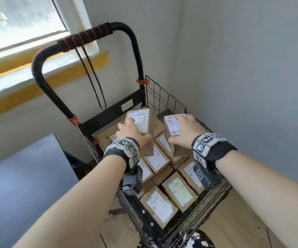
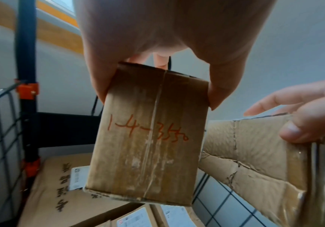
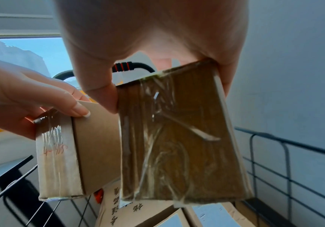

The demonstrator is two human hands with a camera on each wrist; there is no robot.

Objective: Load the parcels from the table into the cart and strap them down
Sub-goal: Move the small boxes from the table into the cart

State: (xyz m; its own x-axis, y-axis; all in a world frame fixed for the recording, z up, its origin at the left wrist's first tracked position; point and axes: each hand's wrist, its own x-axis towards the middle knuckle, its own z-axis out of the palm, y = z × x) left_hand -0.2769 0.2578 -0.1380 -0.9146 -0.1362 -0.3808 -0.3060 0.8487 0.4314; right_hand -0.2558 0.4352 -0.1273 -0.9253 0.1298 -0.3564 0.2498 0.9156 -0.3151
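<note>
Above the wire cart [image 1: 164,97], your left hand [image 1: 132,130] clamps a taped cardboard parcel [image 2: 148,138] marked "14-35", thumb on one side face and fingers on the other; your right hand [image 1: 184,131] grips a second, tape-wrapped parcel [image 3: 179,138] the same way. Both hang over the far end, clear of the labelled boxes [image 1: 179,190] packed below. The cartons look light and stiff, though the glossy tape is probably slick: hold the bare side faces. The strap [image 1: 90,76] hangs from the handle.
</note>
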